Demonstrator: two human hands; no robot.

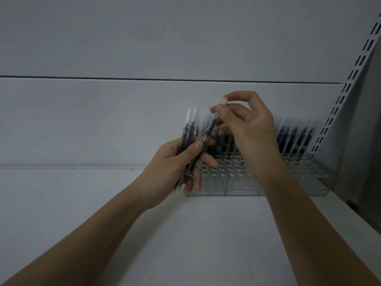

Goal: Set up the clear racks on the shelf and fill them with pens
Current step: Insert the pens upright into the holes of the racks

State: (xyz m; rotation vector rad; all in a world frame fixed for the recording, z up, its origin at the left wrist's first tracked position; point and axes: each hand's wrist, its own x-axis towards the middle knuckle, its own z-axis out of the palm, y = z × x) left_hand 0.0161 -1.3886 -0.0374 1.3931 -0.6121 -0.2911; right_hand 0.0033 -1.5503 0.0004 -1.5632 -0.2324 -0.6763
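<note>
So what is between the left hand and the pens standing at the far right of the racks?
In the head view: empty rack holes, a few standing pens, and the right hand.
</note>
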